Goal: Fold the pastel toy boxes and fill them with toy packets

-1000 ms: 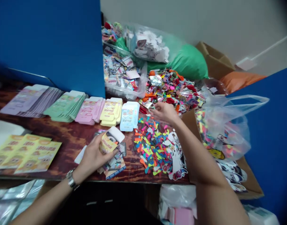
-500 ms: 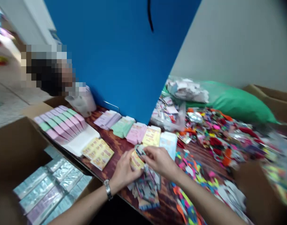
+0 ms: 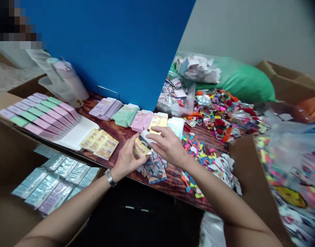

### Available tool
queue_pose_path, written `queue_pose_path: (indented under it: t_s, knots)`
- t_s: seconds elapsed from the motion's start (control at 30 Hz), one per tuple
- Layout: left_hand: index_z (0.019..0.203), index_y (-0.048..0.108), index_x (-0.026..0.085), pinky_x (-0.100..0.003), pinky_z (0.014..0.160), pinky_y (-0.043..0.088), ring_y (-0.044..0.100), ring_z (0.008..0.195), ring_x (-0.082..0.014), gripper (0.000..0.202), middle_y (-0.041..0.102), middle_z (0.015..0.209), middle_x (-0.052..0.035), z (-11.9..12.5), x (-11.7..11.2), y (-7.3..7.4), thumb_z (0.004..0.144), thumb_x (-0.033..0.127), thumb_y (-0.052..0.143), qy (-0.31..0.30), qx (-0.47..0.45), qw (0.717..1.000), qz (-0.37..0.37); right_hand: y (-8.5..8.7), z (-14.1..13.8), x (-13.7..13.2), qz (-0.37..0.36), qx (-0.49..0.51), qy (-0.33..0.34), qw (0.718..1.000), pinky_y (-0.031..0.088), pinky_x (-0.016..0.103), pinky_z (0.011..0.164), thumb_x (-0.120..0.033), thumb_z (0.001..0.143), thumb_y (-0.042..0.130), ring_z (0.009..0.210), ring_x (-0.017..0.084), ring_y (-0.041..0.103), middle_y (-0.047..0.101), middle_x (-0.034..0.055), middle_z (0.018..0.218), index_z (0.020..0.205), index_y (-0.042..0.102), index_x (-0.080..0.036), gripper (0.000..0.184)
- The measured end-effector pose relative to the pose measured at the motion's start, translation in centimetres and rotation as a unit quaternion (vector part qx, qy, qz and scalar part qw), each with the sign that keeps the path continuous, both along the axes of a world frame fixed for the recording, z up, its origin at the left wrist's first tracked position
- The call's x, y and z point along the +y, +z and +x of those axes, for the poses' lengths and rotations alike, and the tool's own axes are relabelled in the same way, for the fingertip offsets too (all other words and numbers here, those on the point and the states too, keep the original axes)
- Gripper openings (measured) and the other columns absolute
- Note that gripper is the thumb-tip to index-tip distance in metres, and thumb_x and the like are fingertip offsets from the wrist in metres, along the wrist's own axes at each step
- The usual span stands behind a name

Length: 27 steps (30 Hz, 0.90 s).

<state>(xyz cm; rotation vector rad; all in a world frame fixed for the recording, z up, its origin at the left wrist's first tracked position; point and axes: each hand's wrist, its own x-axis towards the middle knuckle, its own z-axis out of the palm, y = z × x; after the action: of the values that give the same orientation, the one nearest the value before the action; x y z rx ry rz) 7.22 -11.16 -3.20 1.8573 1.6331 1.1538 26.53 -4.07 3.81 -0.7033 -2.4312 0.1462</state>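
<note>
My left hand [image 3: 127,158] and my right hand [image 3: 166,145] meet over the near edge of a dark wooden table [image 3: 116,132]. Both are closed on a small yellow paper packet [image 3: 140,148] with a white end. Under them lies a loose pile of small printed cards [image 3: 153,168]. A watch sits on my left wrist. Behind the hands run fanned stacks of flat packets: purple [image 3: 105,108], green [image 3: 125,115], pink [image 3: 142,120], yellow [image 3: 158,120] and light blue [image 3: 176,125].
Coloured balloons [image 3: 198,154] litter the table at right, with a heap of foil trinkets [image 3: 221,113] beyond. A blue partition [image 3: 108,44] stands behind. Left, a cardboard box [image 3: 15,164] holds silvery packets [image 3: 51,181]. Another person sits at top left. A green bag [image 3: 239,82] lies at the back.
My right hand came from the trinket heap to the yellow packet in my left hand. The view swung left, showing the cardboard box and the other person.
</note>
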Motion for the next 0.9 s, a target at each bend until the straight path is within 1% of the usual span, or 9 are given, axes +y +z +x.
queue_pose_path:
  t_s: [0.07,0.17,0.23,0.3,0.4,0.5,0.6,0.77,0.9]
  knots:
    - [0.151,0.026,0.021,-0.042,0.111,0.043,0.05,0.134,-0.027,0.087,0.047,0.148,-0.0143,0.3,-0.4,0.4,0.08,0.043,0.072,-0.018,-0.009,1.0,0.019,-0.1,0.7,-1.0,-0.003,0.003,0.014,1.0,0.053,0.042,0.097,-0.035,0.095,0.059,0.12,0.026,0.057,0.057,0.0161,0.132,0.117,0.067,-0.02,0.028]
    - [0.155,0.01,0.023,-0.041,0.111,0.043,0.046,0.138,-0.0266,0.096,0.038,0.155,-0.015,0.6,-1.0,0.8,0.083,0.04,0.07,-0.064,-0.015,0.997,0.043,-0.3,1.6,-2.7,-0.042,0.036,0.021,0.998,0.053,0.039,0.099,-0.027,0.097,0.054,0.123,0.023,0.056,0.056,0.0157,0.134,0.118,0.066,-0.02,0.025]
    - [0.154,0.014,0.023,-0.041,0.109,0.045,0.049,0.135,-0.0266,0.091,0.041,0.152,-0.0151,0.9,-1.3,1.0,0.084,0.039,0.069,-0.097,-0.003,0.994,0.05,-0.6,2.1,-3.8,-0.075,0.062,0.012,0.995,0.054,0.036,0.097,-0.021,0.098,0.051,0.12,0.021,0.059,0.059,0.0144,0.128,0.114,0.068,-0.019,0.024]
    - [0.149,0.026,0.023,-0.039,0.103,0.048,0.055,0.126,-0.0256,0.078,0.05,0.143,-0.0141,1.3,-1.6,1.0,0.084,0.037,0.068,-0.115,0.009,0.992,0.057,-0.9,2.3,-4.8,-0.104,0.072,-0.003,0.992,0.054,0.035,0.095,-0.019,0.098,0.05,0.114,0.02,0.062,0.063,0.0133,0.121,0.111,0.069,-0.019,0.023]
    - [0.138,0.037,0.022,-0.035,0.091,0.053,0.062,0.108,-0.0217,0.065,0.058,0.123,-0.0104,2.1,-1.9,0.9,0.083,0.035,0.069,-0.123,0.022,0.99,0.072,-1.2,2.4,-6.2,-0.139,0.089,-0.037,0.986,0.053,0.035,0.097,-0.019,0.097,0.051,0.113,0.02,0.063,0.065,0.0112,0.121,0.121,0.065,-0.021,0.028]
    - [0.136,0.039,0.024,-0.034,0.088,0.053,0.061,0.104,-0.0208,0.063,0.057,0.118,-0.0087,2.6,-2.0,0.6,0.082,0.033,0.07,-0.146,0.046,0.983,0.099,-1.6,2.2,-7.2,-0.169,0.151,-0.107,0.968,0.053,0.034,0.098,-0.022,0.095,0.056,0.112,0.02,0.065,0.067,0.0077,0.123,0.134,0.055,-0.023,0.039]
    - [0.144,0.031,0.025,-0.035,0.09,0.052,0.061,0.107,-0.0218,0.074,0.055,0.123,-0.0102,2.8,-2.0,0.6,0.082,0.033,0.07,-0.144,0.055,0.982,0.11,-2.3,1.7,-7.9,-0.178,0.225,-0.156,0.945,0.055,0.032,0.094,-0.022,0.095,0.056,0.104,0.018,0.068,0.071,0.0051,0.115,0.128,0.059,-0.025,0.033]
    - [0.155,0.015,0.023,-0.037,0.093,0.051,0.059,0.113,-0.0252,0.089,0.054,0.129,-0.0139,2.6,-2.0,1.1,0.084,0.037,0.067,-0.139,0.087,0.983,0.077,-2.7,1.2,-8.1,-0.165,0.259,-0.116,0.945,0.053,0.032,0.097,-0.019,0.096,0.054,0.108,0.017,0.067,0.073,0.0035,0.112,0.116,0.069,-0.027,0.026]
    - [0.157,0.01,0.022,-0.037,0.091,0.052,0.059,0.111,-0.0255,0.094,0.054,0.128,-0.0149,2.7,-1.6,0.9,0.085,0.043,0.066,-0.127,0.081,0.987,0.051,-2.4,1.6,-7.4,-0.251,0.273,-0.092,0.924,0.052,0.033,0.099,-0.026,0.097,0.054,0.11,0.017,0.067,0.072,0.0044,0.116,0.118,0.069,-0.026,0.026]
